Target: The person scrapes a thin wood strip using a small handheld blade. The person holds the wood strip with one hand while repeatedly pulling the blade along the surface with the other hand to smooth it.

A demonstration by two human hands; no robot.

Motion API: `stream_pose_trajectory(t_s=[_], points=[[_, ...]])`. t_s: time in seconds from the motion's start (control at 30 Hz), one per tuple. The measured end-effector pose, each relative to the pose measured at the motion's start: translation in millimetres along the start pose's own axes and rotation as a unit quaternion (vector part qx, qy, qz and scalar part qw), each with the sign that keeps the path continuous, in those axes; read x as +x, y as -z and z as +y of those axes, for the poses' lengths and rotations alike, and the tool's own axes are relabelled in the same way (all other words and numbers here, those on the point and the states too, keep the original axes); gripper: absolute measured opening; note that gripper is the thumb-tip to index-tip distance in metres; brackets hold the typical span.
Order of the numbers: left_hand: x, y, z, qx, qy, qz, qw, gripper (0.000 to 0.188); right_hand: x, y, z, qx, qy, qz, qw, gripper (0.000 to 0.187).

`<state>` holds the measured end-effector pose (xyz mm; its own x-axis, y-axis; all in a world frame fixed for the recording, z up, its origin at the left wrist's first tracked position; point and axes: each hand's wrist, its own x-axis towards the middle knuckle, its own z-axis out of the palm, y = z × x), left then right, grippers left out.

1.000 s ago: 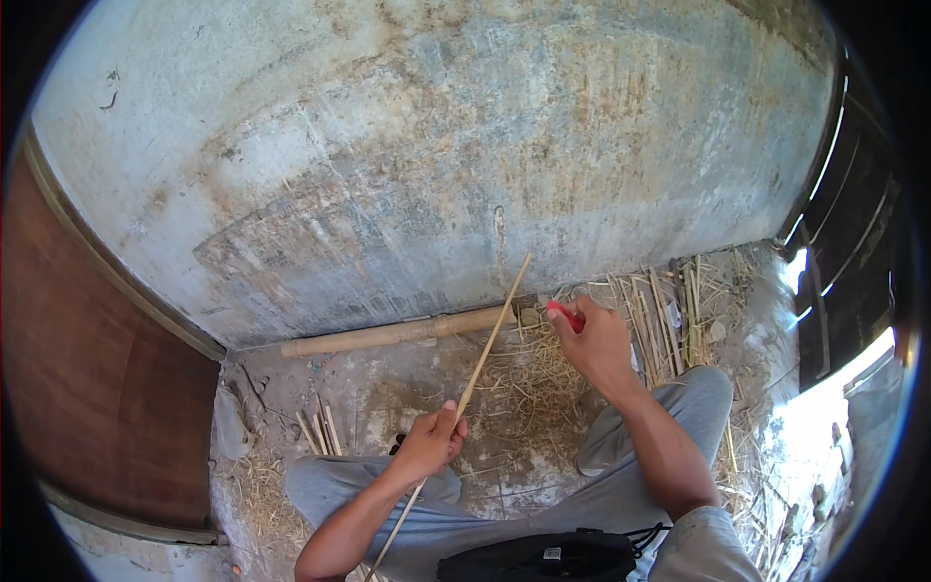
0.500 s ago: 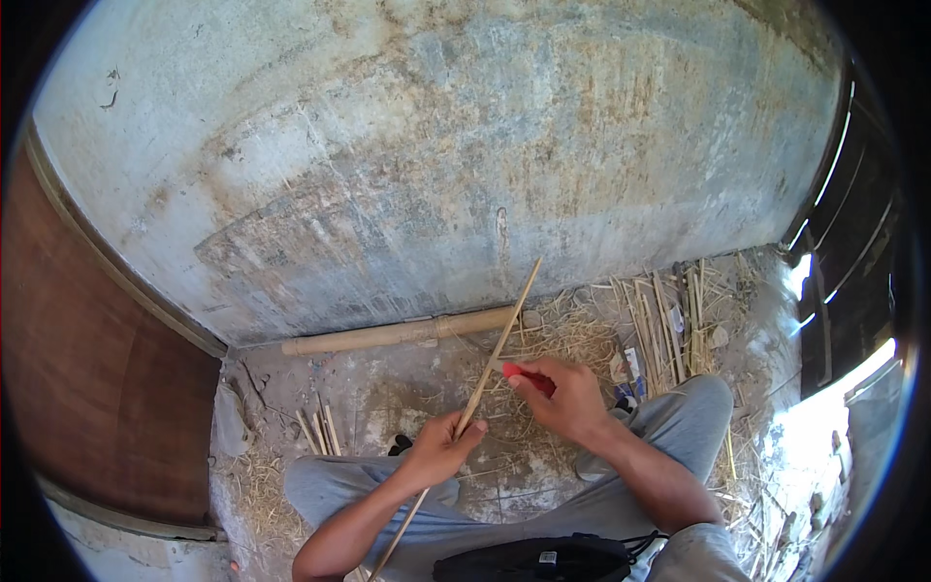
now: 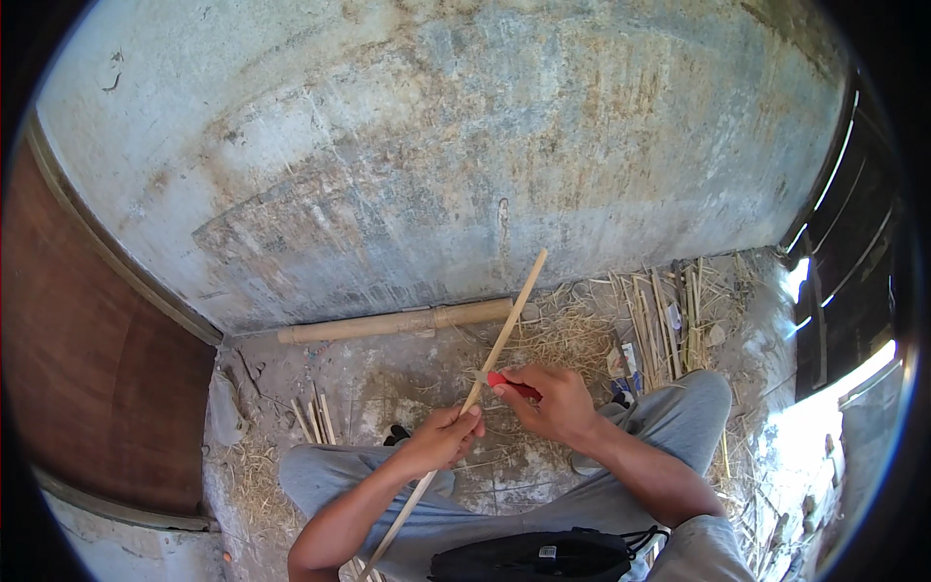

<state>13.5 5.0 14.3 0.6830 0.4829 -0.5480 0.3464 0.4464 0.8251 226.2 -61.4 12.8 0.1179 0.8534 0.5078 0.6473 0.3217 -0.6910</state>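
A long, thin bamboo strip [image 3: 514, 315] slants up and away from my lap, its far end raised before the wall. My left hand [image 3: 441, 441] is closed round the strip near its middle, and the lower part runs beneath my left forearm. In my right hand [image 3: 555, 403] is a knife with a red handle [image 3: 501, 380]. Its short blade [image 3: 481, 376] meets the strip just above my left hand. The fingers of my right hand cover much of the handle.
A thick bamboo pole [image 3: 388, 326] lies along the foot of the stained wall [image 3: 436, 175]. Shavings [image 3: 567, 339] and split bamboo sticks [image 3: 669, 320] are on the floor at right. More sticks [image 3: 315, 422] stand out beyond my left knee. A black pouch [image 3: 533, 558] rests at my lap.
The knife has moved down and left along the strip, nearer my left hand. The strip has turned slightly and shows a wider, paler face.
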Motion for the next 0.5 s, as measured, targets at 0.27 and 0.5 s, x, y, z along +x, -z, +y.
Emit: stream_pose_trajectory(t_s=[0.27, 0.5], points=[[-2, -5, -1, -0.001, 0.009, 0.004, 1.000, 0.041, -2, -10, 0, -0.061, 0.007, 0.022, 0.998, 0.022], [-5, -11, -1, 0.000, 0.013, 0.044, 0.999, 0.038, -2, -13, 1, -0.110, 0.002, 0.001, 0.994, 0.022]])
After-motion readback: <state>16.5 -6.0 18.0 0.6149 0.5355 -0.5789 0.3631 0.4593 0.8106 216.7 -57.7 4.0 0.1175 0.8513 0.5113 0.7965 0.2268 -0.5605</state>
